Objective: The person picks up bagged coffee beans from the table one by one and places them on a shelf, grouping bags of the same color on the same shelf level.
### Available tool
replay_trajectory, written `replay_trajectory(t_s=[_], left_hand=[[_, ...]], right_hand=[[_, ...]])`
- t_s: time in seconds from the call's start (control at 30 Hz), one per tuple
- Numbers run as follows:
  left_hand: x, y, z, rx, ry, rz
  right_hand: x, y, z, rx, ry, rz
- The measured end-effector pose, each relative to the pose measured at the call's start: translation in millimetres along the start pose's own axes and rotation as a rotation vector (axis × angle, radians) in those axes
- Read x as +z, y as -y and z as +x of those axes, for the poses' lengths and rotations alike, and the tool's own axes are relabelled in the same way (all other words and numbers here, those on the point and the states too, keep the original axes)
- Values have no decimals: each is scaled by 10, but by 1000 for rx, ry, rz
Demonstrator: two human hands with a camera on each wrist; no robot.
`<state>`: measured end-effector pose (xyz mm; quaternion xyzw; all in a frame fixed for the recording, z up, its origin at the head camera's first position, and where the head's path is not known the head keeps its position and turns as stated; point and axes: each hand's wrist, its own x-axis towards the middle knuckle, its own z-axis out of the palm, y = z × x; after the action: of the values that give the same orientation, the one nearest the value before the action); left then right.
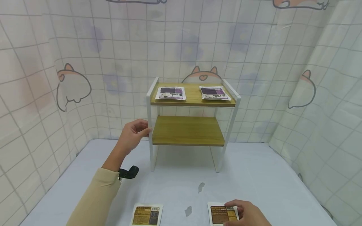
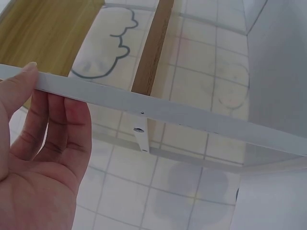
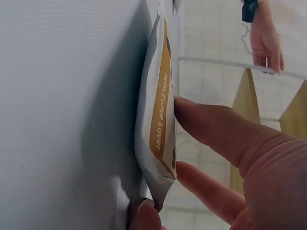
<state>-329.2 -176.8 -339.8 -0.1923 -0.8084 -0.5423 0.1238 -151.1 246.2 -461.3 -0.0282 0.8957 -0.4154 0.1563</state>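
Note:
My left hand grips the white front left post of a two-tier shelf, with the thumb on one side and curled fingers on the other. At the front of the table, my right hand holds the right side of a brown and white coffee packet. In the right wrist view, the packet's edge reads "Hello, Coffee Lover"; two digits rest against its face and another fingertip sits by its lower corner. A similar yellow-brown packet lies to the left on the table.
The shelf's wooden top board bears two groups of purple and white packets, left and right. Below it is a lower wooden board. Two grey patches mark the white table. A patterned curtain hangs behind and beside it.

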Motion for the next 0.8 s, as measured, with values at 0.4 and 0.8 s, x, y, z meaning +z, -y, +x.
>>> replay_trajectory(t_s=[0.4, 0.8], left_hand=[[-19, 6, 1, 14, 4, -12], [-19, -5, 16, -31, 17, -18]], right_hand=[[8, 9, 14, -18, 5, 22], [12, 21, -8, -35, 37, 88]])
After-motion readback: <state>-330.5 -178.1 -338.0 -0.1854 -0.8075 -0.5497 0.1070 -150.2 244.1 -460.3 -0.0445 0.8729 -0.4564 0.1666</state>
